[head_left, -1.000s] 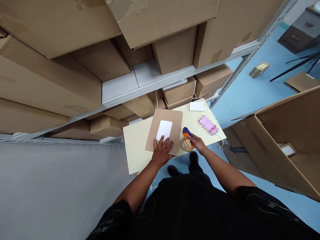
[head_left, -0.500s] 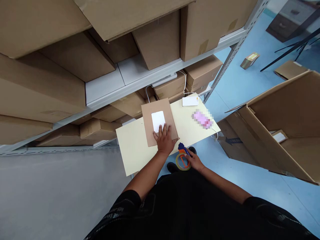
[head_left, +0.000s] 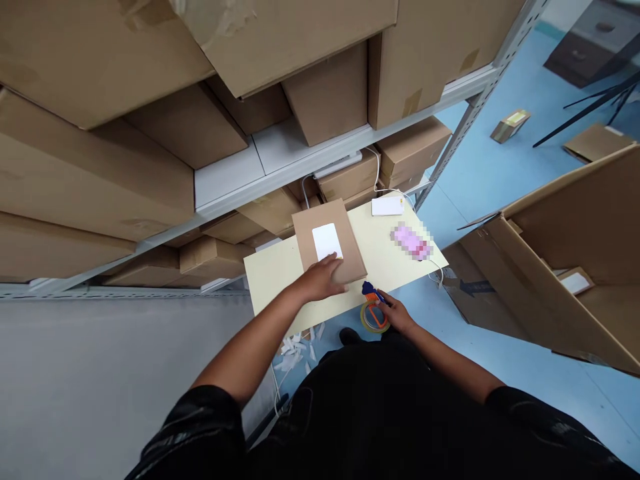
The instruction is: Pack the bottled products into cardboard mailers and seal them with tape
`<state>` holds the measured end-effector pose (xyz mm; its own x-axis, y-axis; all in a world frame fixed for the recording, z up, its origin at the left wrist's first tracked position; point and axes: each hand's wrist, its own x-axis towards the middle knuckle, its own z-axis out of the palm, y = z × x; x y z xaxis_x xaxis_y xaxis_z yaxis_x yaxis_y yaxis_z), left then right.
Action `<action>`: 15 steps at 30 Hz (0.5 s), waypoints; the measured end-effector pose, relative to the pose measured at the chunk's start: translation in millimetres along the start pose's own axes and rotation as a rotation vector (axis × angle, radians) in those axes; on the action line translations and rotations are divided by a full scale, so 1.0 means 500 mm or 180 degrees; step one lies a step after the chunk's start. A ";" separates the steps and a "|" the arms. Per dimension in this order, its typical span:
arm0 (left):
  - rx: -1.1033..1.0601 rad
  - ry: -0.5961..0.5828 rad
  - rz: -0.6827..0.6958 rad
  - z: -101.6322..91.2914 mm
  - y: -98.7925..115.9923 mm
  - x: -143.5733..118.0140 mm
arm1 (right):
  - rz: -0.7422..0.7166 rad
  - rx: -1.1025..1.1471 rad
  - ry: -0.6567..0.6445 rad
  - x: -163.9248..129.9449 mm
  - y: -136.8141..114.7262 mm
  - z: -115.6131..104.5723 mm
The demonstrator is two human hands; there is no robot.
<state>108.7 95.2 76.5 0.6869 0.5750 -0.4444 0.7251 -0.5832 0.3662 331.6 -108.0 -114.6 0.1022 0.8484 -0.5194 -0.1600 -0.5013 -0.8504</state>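
Gripping a tape dispenser (head_left: pixel 375 312), the right hand (head_left: pixel 397 313) is hanging just off the near edge of the small table (head_left: pixel 273 287), fingers closed round the blue-and-orange handle so the roll of clear tape is hanging clear of the tabletop. Further in, the left hand (head_left: pixel 320 279) is lying flat and spread on the near end of a flat cardboard parcel (head_left: pixel 330 241), seemingly pinning it in place on the table; a white label (head_left: pixel 327 241) is showing on the parcel's top just beyond the fingertips. Past the parcel, a pink blurred item (head_left: pixel 411 241) and a white box (head_left: pixel 387 206) with a trailing cord are lying on the far right of the table. Behind, shelving (head_left: pixel 240 175) is carrying stacked cartons.
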 end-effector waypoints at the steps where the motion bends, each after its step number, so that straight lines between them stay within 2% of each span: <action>1: 0.0143 -0.0191 0.0294 -0.012 -0.024 -0.011 | 0.0010 -0.0005 0.0002 0.000 0.000 -0.003; 3: 0.0494 -0.0436 0.0747 -0.028 -0.068 -0.024 | 0.0025 -0.0035 0.0034 0.000 -0.004 -0.007; 5: 0.0733 -0.0524 0.1038 -0.038 -0.102 -0.024 | 0.0035 -0.0131 0.0081 0.000 -0.012 -0.007; 10: 0.0867 -0.0420 0.1466 -0.038 -0.158 0.003 | 0.0067 0.0035 0.0119 -0.005 -0.029 0.003; 13: 0.0994 -0.0161 0.1752 -0.015 -0.161 0.008 | 0.0187 0.0201 0.0256 0.003 -0.044 -0.003; 15: 0.1074 0.0047 0.1662 0.014 -0.134 0.008 | 0.0279 0.0215 0.0377 0.022 -0.065 -0.022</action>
<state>62.7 132.6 44.5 0.9491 0.1715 -0.2642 0.2397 -0.9375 0.2525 348.9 -84.2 -93.9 0.1994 0.7740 -0.6010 -0.2386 -0.5565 -0.7958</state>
